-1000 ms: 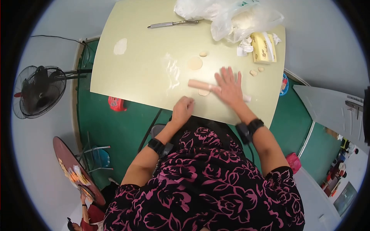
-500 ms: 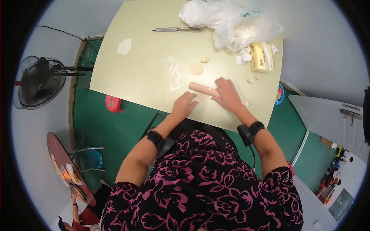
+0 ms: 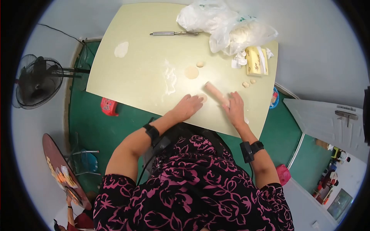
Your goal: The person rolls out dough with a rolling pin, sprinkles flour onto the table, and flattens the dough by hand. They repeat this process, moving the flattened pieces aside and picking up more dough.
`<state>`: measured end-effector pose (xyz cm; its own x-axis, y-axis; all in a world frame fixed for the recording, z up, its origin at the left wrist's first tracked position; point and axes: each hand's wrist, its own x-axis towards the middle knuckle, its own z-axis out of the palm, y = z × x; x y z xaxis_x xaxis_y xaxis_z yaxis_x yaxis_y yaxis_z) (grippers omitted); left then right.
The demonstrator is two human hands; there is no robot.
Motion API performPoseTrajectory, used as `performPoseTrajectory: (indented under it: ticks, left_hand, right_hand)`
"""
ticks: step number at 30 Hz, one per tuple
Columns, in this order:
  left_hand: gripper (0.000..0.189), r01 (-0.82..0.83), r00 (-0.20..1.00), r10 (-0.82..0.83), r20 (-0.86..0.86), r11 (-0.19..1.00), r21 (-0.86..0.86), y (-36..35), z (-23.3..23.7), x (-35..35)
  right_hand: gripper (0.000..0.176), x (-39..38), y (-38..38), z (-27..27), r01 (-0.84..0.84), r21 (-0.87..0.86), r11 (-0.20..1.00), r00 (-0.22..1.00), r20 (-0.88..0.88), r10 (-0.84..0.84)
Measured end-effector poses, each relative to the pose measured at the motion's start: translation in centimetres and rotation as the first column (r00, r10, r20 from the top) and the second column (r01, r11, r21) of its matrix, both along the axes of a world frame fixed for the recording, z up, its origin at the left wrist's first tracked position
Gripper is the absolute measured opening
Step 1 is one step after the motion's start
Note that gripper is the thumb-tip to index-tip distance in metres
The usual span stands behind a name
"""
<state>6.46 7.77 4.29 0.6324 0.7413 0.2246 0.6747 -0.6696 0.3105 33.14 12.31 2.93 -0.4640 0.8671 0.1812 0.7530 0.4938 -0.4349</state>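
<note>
A thin round dough wrapper [image 3: 203, 97] lies near the front edge of the table, and the curled fingers of my left hand [image 3: 187, 108] close on its left edge. My right hand [image 3: 235, 110] grips the lower right end of a short wooden rolling pin [image 3: 215, 92]. The pin is angled away from me, just right of the wrapper and apart from it. Farther back are another flat dough round [image 3: 191, 72] and a small dough piece [image 3: 200, 64]. Two more small dough lumps [image 3: 246, 84] sit to the right.
Plastic bags [image 3: 246, 36] with pale contents, a yellow tissue box [image 3: 254, 61] and crumpled tissues occupy the table's far right. A metal-handled tool [image 3: 167, 33] lies at the back. White flour patches [image 3: 121, 49] mark the left side. A fan [image 3: 40, 79] stands left of the table.
The rolling pin has come off the wrapper, turning and shifting right with my right hand. My left hand has moved slightly right, its fingers now over the wrapper's edge.
</note>
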Motion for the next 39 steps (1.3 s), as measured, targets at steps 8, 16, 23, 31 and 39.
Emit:
performPoseTrajectory:
  ticks: [8,16,23,31,39]
  left_hand:
    - [0.049,-0.231,0.972,0.222,-0.075,0.963,-0.143,-2.4,-0.5,1.6]
    - [0.060,-0.277,0.957,0.254,-0.140,0.943,-0.182,-4.1,-0.7,1.8]
    - [0.057,-0.227,0.969,0.191,-0.158,0.941,-0.249,-4.5,-0.1,0.7]
    - [0.048,-0.213,0.977,0.202,-0.069,0.919,-0.333,-4.4,0.4,-0.1]
    - [0.039,-0.319,0.938,0.344,0.034,0.898,-0.305,-4.9,0.3,-0.4]
  right_hand:
    - [0.044,-3.0,-1.1,0.1,-0.187,0.002,0.982,0.972,0.148,0.185]
    - [0.059,-3.9,0.0,0.5,-0.233,0.023,0.972,0.920,0.329,0.213]
    - [0.059,-4.4,0.4,0.5,-0.151,-0.002,0.989,0.917,0.372,0.141]
    - [0.066,-4.4,-1.0,0.3,-0.223,-0.091,0.971,0.898,0.367,0.241]
    - [0.068,-4.9,1.8,0.3,-0.178,-0.063,0.982,0.923,0.336,0.189]
